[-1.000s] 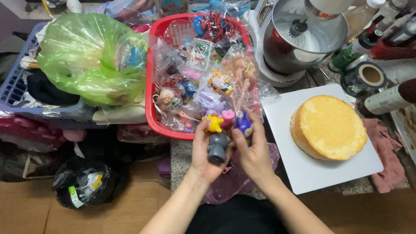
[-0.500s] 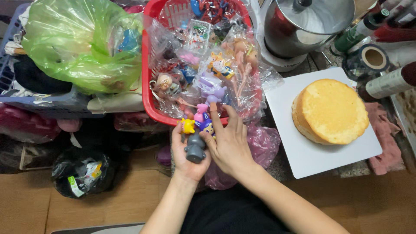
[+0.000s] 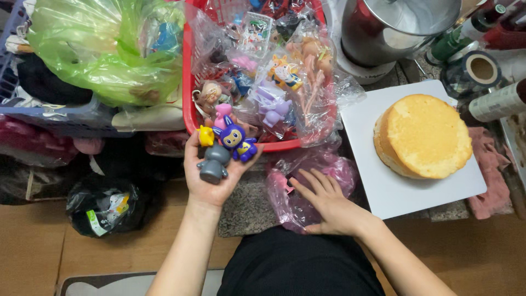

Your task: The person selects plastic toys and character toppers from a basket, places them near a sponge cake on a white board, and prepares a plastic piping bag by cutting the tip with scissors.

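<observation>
Grey, blue, yellow and pink toy figurines (image 3: 222,148) lie cupped in the left hand (image 3: 211,175), fingers curled round them, just near of the red basket (image 3: 189,82) of bagged toys. Right of it, the right hand (image 3: 329,205) rests open on a pink plastic bag (image 3: 318,170). Farther right, a sponge cake (image 3: 424,134) sits on a white board (image 3: 394,192).

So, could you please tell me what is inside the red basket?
The red basket holds clear bags of small toy figures: a purple one, an orange one. The bags cover whatever lies beneath them.
</observation>
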